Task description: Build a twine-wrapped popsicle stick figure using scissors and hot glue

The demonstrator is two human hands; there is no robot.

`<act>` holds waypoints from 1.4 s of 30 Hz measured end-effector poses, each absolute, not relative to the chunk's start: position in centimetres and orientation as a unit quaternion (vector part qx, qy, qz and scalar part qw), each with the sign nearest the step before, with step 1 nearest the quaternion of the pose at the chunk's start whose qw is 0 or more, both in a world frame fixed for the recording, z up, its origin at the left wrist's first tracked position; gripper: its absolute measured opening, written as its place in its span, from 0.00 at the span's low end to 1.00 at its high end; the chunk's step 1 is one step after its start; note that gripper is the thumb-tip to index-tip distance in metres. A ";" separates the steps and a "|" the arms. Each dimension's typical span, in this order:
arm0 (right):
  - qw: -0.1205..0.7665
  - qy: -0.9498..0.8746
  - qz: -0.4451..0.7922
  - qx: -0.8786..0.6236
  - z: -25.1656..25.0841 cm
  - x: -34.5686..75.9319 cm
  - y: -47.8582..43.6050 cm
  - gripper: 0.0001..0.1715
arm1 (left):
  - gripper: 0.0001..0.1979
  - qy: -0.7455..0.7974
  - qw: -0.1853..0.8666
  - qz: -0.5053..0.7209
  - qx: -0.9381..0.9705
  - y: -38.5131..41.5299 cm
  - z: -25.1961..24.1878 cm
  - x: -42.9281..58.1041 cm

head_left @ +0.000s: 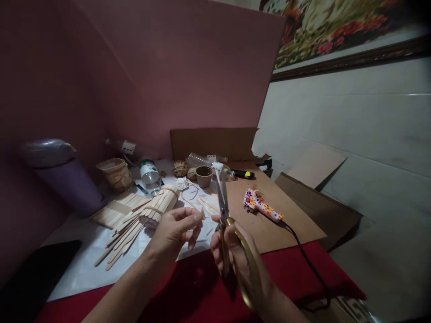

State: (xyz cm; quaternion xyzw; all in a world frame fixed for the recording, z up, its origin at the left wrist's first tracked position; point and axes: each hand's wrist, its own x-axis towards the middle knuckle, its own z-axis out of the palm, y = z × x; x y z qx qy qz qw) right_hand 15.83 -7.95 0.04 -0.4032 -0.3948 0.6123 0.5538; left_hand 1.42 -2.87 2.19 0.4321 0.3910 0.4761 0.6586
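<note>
1. Nearest us, two forearms rise from the bottom edge. Left hand [178, 226], centre frame: thumb and fingers pinching a small pointed wooden sliver [203, 213]. Right hand [244, 251], just right of centre: wrapped around gold-handled scissors [224, 207], blades pointing up, tips slightly parted, near the sliver but clear of it!
2. Out to the far left, a purple container [72, 186] leans into view, a dark slab [50, 264] below it at lower left.
3. Moving right, left of centre, a basket [116, 175], loose wooden sticks [123, 244] fanned over the white sheet [84, 269], and a stick-covered cylinder [160, 204] tied with twine, lying tilted. Behind it, a jar [148, 171].
4. Into the middle: a ball of twine [181, 168], a brown cup [204, 178] standing upright, and a clear plastic bottle [201, 160] on its side.
5. Right of centre, a flower-patterned glue gun [261, 205] lies on brown cardboard [286, 229], its black cord [303, 246] trailing down past the red-covered tabletop [336, 271] at lower right.
</note>
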 end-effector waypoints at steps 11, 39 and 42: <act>0.389 -0.556 0.612 -0.406 -0.1 17.2 -9.0 0.46 | 0.13 0.370 0.674 0.495 0.406 -2.8 3.5 -0.1; 0.373 -0.567 0.611 -0.407 -0.5 17.2 -8.7 0.48 | 0.12 0.393 0.655 0.493 0.417 -2.5 3.5 -0.5; 0.366 -0.570 0.609 -0.412 -0.3 17.1 -8.7 0.48 | 0.11 0.388 0.661 0.495 0.409 -2.5 3.4 -0.5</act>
